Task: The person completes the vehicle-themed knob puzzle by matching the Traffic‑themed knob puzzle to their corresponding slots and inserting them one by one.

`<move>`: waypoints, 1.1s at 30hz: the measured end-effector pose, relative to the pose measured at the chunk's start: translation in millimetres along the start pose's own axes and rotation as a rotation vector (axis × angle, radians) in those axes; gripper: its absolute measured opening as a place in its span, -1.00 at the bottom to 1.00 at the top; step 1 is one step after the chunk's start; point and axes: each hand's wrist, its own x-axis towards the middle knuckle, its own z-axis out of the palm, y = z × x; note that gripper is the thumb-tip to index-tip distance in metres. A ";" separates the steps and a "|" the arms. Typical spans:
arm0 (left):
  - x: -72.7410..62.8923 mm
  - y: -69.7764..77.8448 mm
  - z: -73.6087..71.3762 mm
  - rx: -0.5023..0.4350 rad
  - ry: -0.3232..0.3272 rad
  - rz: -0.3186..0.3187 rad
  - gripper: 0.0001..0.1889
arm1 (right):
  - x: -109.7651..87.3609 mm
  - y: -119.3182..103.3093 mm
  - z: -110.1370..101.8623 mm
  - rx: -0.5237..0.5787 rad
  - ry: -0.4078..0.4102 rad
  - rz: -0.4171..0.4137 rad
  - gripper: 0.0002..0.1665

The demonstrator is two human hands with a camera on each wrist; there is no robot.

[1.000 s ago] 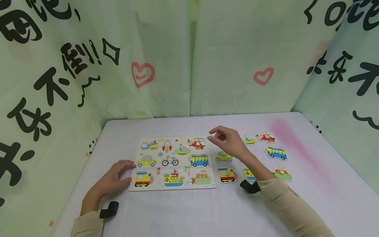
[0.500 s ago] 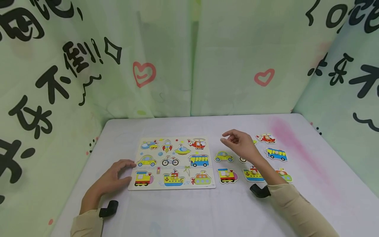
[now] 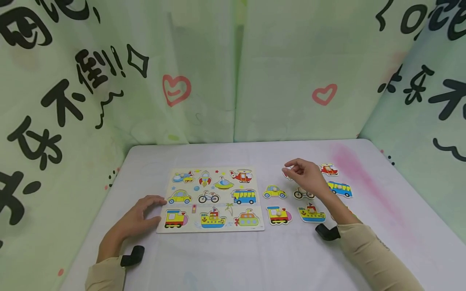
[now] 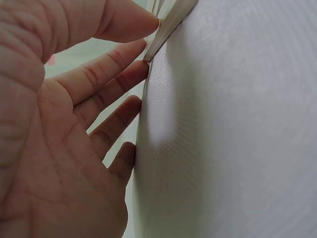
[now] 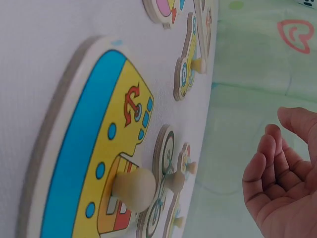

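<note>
The fingertips and thumb of my left hand (image 3: pixel 136 220) rest at the left edge of a flat puzzle board (image 3: pixel 230 221) printed with vehicles. In the left wrist view, thumb and fingers touch the board's edge (image 4: pixel 171 25) with the fingers fairly straight. My right hand (image 3: pixel 307 176) hovers over loose knobbed puzzle pieces, fingers loosely bent and holding nothing. Below it lie a bicycle piece (image 3: pixel 299 194) and a ship piece (image 3: pixel 312 214). The right wrist view shows the ship's wooden knob (image 5: pixel 136 188) close up. A piece by the right fingertips is mostly hidden.
Left of the bicycle are a car piece (image 3: pixel 274 192) and a train piece (image 3: pixel 279 215). Farther right lie a helicopter piece (image 3: pixel 330 169) and a bus piece (image 3: pixel 341 189). A white cloth covers the table (image 3: pixel 218 262); green curtains (image 3: pixel 204 113) hang behind it.
My right hand has moved right, from beside the board's upper right corner to above the loose pieces, uncovering the ship and part of the bicycle. The left hand stays at the board's edge.
</note>
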 end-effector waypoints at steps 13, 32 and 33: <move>-0.3 0.1 0.4 0.010 0.007 0.011 -0.53 | 11.0 18.4 -8.3 -0.060 -0.099 0.048 -0.68; 0.4 -0.8 0.7 0.008 0.015 0.028 -0.55 | 34.5 36.1 -6.9 -0.128 -0.214 0.113 -0.72; 0.3 -0.7 0.7 0.007 0.016 0.029 -0.56 | 35.6 36.3 -6.4 -0.134 -0.218 0.117 -0.71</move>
